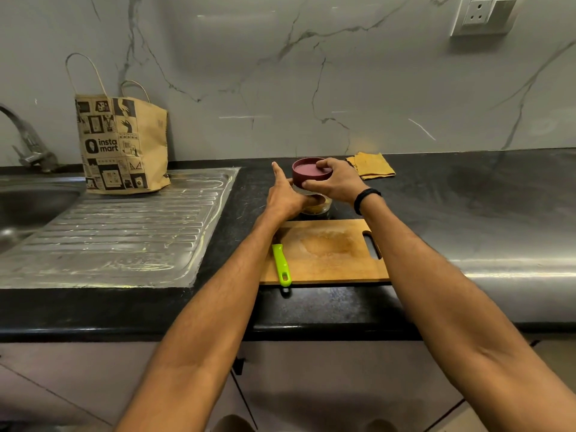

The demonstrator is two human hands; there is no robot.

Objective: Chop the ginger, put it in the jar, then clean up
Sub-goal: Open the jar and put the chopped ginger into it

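On black counter [436, 194], right hand [338, 182] gripping maroon lid [308, 170], left hand [285, 199] clasping jar [321, 207], bag [124, 145] reading "insta mart"

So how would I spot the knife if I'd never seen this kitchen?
On the black countertop, right of the steel drainboard, lies a wooden chopping board. The knife rests along the board's left edge. Its lime-green handle, the only bright green thing here, sets it apart.

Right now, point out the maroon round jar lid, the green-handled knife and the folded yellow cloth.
Maroon round jar lid [311, 169]: head view, its flat top.
Green-handled knife [281, 263]: head view, middle of the handle.
Folded yellow cloth [372, 165]: head view, centre of its top layer.
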